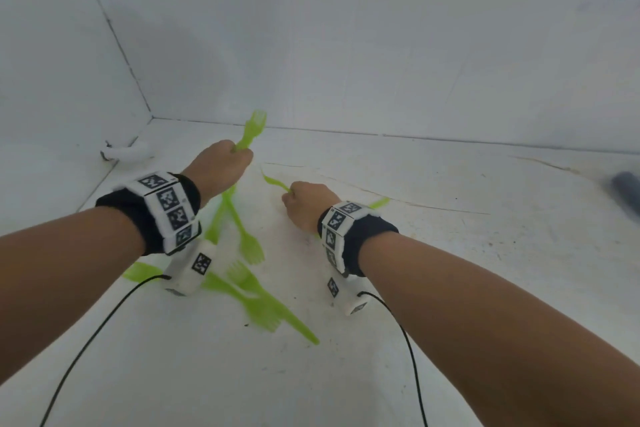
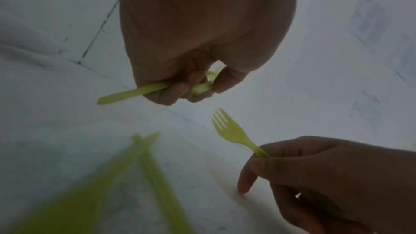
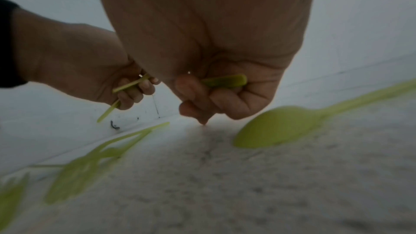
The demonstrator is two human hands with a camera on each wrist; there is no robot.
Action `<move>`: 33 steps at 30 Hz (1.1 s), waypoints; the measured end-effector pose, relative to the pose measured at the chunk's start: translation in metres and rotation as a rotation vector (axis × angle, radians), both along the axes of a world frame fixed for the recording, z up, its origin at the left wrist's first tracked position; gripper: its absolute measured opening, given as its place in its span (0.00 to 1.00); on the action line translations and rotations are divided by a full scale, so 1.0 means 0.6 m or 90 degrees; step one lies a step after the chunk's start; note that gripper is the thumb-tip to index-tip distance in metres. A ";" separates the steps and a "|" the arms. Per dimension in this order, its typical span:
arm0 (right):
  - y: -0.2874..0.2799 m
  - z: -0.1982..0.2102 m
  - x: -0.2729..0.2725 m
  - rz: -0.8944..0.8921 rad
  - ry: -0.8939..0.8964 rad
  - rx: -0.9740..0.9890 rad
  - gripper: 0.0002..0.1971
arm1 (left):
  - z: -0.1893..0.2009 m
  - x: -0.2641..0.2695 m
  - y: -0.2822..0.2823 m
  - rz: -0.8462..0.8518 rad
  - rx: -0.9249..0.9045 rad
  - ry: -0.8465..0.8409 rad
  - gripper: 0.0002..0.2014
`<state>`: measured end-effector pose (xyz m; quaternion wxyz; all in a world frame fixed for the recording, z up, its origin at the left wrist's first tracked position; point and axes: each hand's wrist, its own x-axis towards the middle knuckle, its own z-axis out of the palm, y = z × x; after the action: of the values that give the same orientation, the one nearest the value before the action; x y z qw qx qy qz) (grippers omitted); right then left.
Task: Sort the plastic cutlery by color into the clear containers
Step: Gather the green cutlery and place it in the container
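Note:
My left hand [image 1: 221,165] is raised near the back wall and grips a green fork [image 1: 257,123] with its tines up. In the left wrist view the left hand [image 2: 191,86] has its fingers curled round the green handle [image 2: 126,93]. In the right wrist view two handle ends stick out below that fist. My right hand [image 1: 306,204], low over the table, grips another green fork [image 2: 231,131] by its handle [image 3: 225,81]. Several green forks [image 1: 252,250] lie loose on the white table under my left wrist. A green spoon [image 3: 281,125] lies just right of my right hand. No clear container is in view.
White walls close off the back and the left, meeting at a corner [image 1: 151,116]. A white lump [image 1: 124,153] sits near that corner. A dark blurred object [image 1: 627,189] lies at the right edge. Black cables [image 1: 86,347] trail from both wrist cameras across the near table.

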<state>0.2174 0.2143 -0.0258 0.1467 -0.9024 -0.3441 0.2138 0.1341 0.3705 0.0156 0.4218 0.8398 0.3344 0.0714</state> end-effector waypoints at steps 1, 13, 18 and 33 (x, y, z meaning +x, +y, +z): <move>0.005 0.000 -0.006 0.009 0.008 -0.004 0.15 | 0.002 -0.012 0.006 0.006 0.008 0.007 0.12; 0.039 -0.014 -0.062 0.113 -0.030 -0.026 0.10 | 0.008 -0.164 0.040 -0.084 0.131 0.214 0.09; 0.049 -0.004 -0.067 0.078 -0.033 -0.002 0.13 | 0.014 -0.212 0.041 -0.149 0.206 0.316 0.10; 0.079 -0.007 -0.082 0.091 -0.078 -0.067 0.13 | -0.036 -0.265 -0.008 -0.171 0.215 0.378 0.21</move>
<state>0.1679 0.2618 -0.0298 0.0624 -0.8935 -0.4041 0.1854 -0.0252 0.3658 -0.0059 0.1671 0.9181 0.3126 -0.1774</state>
